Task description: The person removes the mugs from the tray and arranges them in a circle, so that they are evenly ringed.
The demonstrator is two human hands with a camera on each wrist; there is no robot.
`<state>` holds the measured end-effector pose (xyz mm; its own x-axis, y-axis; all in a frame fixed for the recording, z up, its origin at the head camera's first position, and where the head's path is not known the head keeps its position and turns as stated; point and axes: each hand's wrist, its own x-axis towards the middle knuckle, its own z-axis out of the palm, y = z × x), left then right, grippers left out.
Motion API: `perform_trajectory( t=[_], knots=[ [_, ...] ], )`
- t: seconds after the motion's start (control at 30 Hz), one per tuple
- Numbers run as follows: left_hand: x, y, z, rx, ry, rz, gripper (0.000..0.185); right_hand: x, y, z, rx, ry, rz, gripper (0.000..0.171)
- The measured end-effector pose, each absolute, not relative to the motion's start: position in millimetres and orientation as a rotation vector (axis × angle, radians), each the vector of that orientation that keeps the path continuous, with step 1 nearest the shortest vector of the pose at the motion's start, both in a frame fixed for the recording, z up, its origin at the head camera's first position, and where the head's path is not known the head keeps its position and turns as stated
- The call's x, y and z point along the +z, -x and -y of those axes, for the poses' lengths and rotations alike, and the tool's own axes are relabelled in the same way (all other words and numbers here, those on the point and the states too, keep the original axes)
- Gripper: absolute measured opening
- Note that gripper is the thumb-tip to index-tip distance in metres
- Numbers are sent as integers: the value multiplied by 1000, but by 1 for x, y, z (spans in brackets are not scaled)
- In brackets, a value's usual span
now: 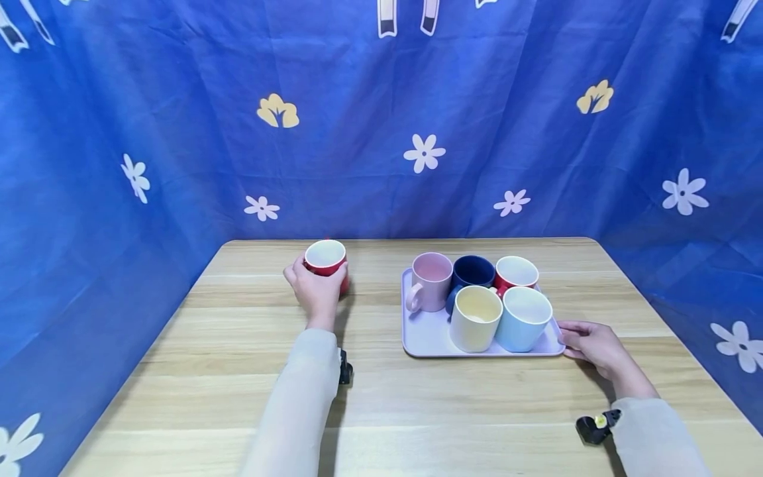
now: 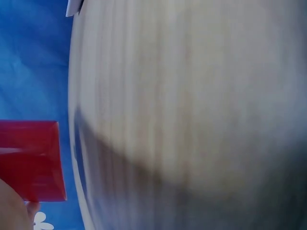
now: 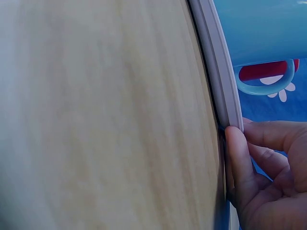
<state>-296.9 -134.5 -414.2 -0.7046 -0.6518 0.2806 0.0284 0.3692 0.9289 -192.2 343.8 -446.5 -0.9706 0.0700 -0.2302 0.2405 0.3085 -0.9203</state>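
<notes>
My left hand [image 1: 318, 291] grips a red mug [image 2: 31, 158] with a white inside, at the back left of the table. Blue cloth shows between the mug's base and the table edge in the left wrist view, so it looks raised off the wood. At the right, my right hand [image 1: 591, 344] pinches the near right corner of a pale lilac tray [image 1: 426, 341] between thumb and fingers. On that tray stand a pink mug [image 1: 432, 281], a dark blue mug [image 1: 473, 270], another red mug [image 1: 517, 271], a cream mug [image 1: 475, 321] and a light blue mug [image 1: 524, 321].
The wooden table [image 1: 453, 411] carries the tray right of its middle. A blue cloth [image 1: 357, 132] with white flowers hangs behind and along both sides. Each wrist wears a small black camera; the right one [image 1: 593, 429] sits near the table's surface.
</notes>
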Motion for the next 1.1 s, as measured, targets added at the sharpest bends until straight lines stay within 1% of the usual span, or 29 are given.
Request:
perform_trajectory(
  t=[0.5,0.93,1.1],
  knots=[
    [-422,300,135,-1421,-557,1992,82,-444,192,-342,-1728,-307,-2424,49],
    [-420,301,136,-1396,-593,2053,86,-445,192,-343,-1724,-296,-2436,48],
    [-421,301,137,-1383,-600,2085,93,-446,192,-342,-1718,-299,-2439,48]
  ],
)
